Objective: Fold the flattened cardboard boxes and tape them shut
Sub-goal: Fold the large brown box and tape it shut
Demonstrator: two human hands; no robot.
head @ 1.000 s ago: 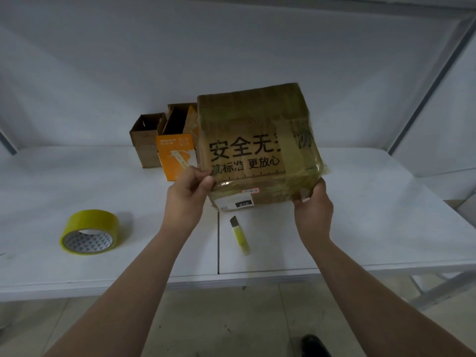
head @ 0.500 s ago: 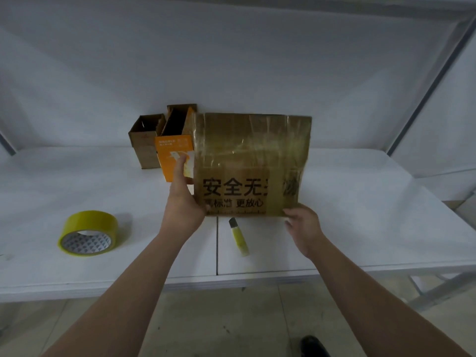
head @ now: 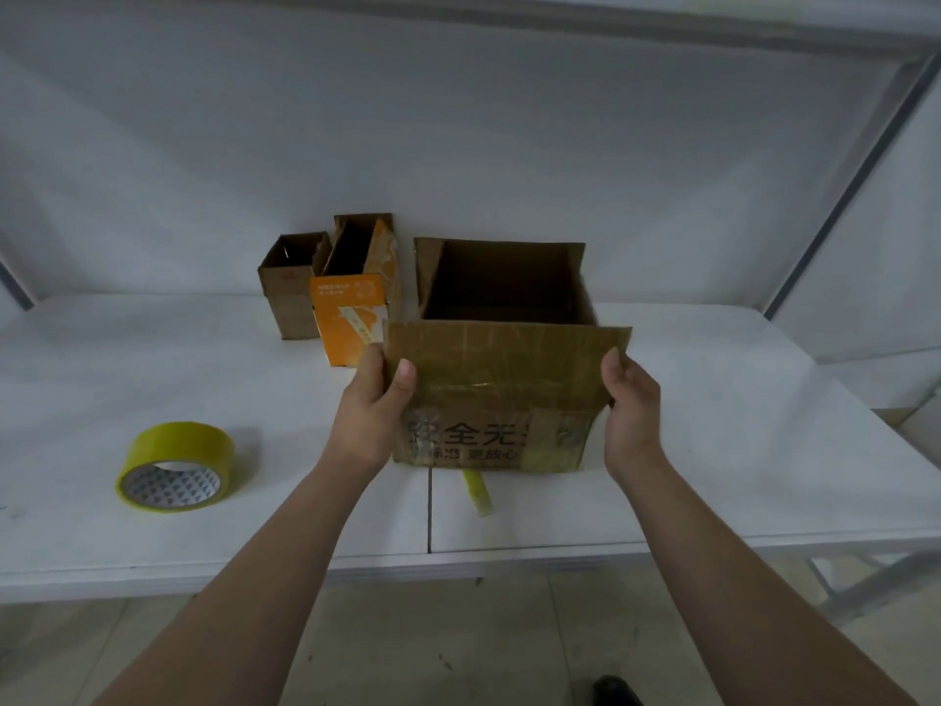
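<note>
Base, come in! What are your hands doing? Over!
Left hand and right hand grip cardboard box by near flap. Box upright, top open. Yellow box cutter pokes out below its near edge.

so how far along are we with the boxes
Done: the large box stands squared up on the table, top open. In hand: the left hand and right hand each have a grip on one end of its near top flap. Left: folding the flaps shut and taping them; the tape roll lies apart on the left. The small brown box and orange box behind also stand open-topped.
</note>
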